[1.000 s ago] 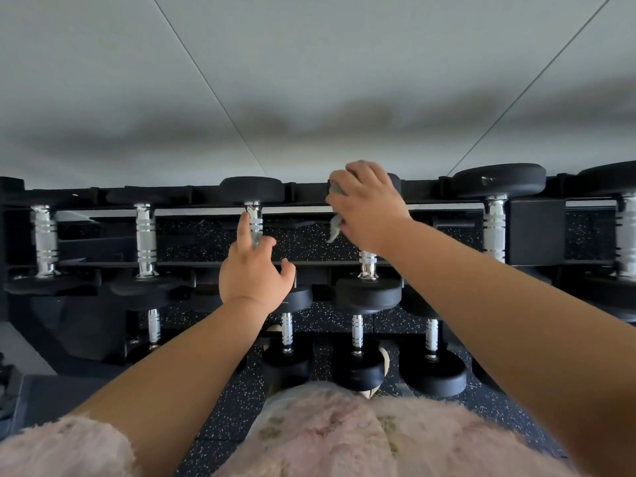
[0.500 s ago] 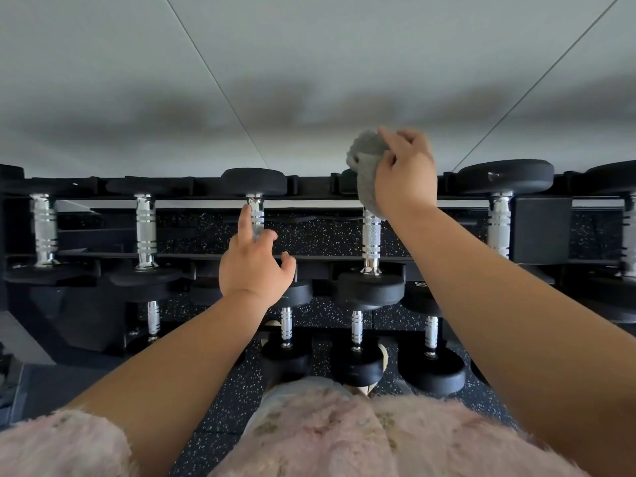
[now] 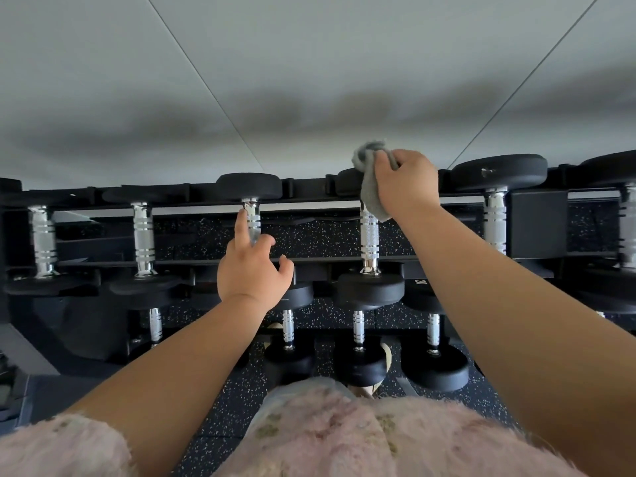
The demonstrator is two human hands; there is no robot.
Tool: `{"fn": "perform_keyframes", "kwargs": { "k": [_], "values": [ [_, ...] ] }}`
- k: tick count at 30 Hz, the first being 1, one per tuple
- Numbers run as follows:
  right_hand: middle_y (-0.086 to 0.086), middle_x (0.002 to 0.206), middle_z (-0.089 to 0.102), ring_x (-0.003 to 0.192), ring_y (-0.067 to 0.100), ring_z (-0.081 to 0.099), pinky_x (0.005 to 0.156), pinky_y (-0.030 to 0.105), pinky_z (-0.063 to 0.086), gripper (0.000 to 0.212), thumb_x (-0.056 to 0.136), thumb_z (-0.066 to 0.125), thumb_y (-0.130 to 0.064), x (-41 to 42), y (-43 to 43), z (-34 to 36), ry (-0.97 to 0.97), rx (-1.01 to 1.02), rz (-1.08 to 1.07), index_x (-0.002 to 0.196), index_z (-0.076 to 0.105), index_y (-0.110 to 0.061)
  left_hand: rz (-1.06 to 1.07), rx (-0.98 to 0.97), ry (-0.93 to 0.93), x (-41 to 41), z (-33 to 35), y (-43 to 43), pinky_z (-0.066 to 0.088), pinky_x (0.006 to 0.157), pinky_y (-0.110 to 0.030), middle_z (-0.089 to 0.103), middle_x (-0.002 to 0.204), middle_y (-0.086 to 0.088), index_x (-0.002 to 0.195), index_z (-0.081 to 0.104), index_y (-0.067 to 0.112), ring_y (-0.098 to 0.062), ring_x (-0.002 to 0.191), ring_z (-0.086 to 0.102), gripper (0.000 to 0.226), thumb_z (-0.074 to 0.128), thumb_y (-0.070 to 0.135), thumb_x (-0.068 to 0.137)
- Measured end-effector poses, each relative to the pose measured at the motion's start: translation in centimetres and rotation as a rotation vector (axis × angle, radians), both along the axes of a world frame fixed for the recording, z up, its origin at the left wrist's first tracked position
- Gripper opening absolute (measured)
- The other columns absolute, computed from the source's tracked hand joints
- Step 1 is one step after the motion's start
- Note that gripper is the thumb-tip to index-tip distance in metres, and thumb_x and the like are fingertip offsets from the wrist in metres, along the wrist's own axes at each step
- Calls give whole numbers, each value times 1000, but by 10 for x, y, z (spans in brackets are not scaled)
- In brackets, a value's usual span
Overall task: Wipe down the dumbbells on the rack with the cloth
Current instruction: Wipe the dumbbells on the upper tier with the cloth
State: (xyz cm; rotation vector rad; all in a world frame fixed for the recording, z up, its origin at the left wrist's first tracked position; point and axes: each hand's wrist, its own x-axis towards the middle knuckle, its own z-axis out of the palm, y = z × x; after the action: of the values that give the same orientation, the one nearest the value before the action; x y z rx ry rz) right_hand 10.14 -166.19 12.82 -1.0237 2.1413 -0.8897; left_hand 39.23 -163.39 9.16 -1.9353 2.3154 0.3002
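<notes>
Cloth (image 3: 371,197) gripped in right hand (image 3: 406,182) on dumbbell head (image 3: 346,182), left hand (image 3: 253,273) spread, fingertip (image 3: 241,218) on neighbouring handle (image 3: 254,215)

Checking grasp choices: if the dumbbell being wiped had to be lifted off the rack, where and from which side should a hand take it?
Probably its chrome handle, from above: it lies mostly bare and slim enough to wrap, while the heads are broad discs and the right hand holds the cloth on the far one.
</notes>
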Motion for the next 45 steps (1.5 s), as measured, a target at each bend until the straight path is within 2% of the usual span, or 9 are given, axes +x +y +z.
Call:
{"fn": "perform_keyframes", "kwargs": {
  "k": [5,10,16,20,23,29,32,36,45],
  "values": [
    [-9,115,66,100,9,65,93,34,56,32,105,50,-28,10,6,5,-160,-82,-243,137,54,-33,6,-1,5,0,0,1,53,73,-36,5,176,-1,115,66,30,-27,123,55,32,61,50,90],
    [1,154,39,140,25,38,101,38,44,42,107,45,-42,22,23,-4,282,-41,333,148,46,-39,3,0,10,1,0,1,52,72,-35,6,176,-3,113,66,30,-27,122,55,31,61,50,90],
    [-1,97,68,79,6,62,77,32,58,37,113,32,-36,2,10,-9,-43,46,-134,109,66,-20,0,-3,10,2,1,1,50,67,-33,6,176,-1,110,66,31,-27,123,55,28,60,49,89],
    [-18,111,60,92,0,61,79,14,51,46,110,36,-15,1,16,-8,-176,-13,-237,151,49,-32,-2,-9,11,1,1,2,48,66,-32,8,176,-3,109,67,29,-28,122,56,28,62,48,89],
    [-8,136,59,120,4,56,106,22,46,47,106,37,-10,8,26,-10,-119,-107,-112,145,57,-26,0,-10,4,1,2,2,49,67,-33,8,176,-3,110,68,29,-28,121,56,29,62,49,90],
    [10,143,50,127,18,51,116,33,39,44,111,29,-30,7,38,-29,65,49,-68,130,60,-3,-5,-12,9,2,1,1,50,68,-33,6,176,-2,109,67,29,-28,122,56,29,62,49,90],
    [13,136,53,107,12,56,98,18,39,43,113,29,-26,16,41,-29,95,66,-140,121,61,1,-2,-9,10,3,0,1,48,67,-32,6,176,-2,109,68,29,-28,122,57,28,62,49,90],
    [10,102,64,78,18,58,73,30,45,44,114,27,-28,43,49,-36,31,245,-175,108,62,-3,-6,-5,9,3,0,1,50,68,-33,5,176,-1,111,67,29,-27,120,57,30,62,50,90],
    [9,114,64,96,24,62,79,32,45,56,105,39,-58,40,40,-23,-121,293,65,127,51,-9,-13,17,9,5,3,1,49,68,-34,2,175,1,112,66,30,-29,122,55,32,60,52,91]
  ]
}}
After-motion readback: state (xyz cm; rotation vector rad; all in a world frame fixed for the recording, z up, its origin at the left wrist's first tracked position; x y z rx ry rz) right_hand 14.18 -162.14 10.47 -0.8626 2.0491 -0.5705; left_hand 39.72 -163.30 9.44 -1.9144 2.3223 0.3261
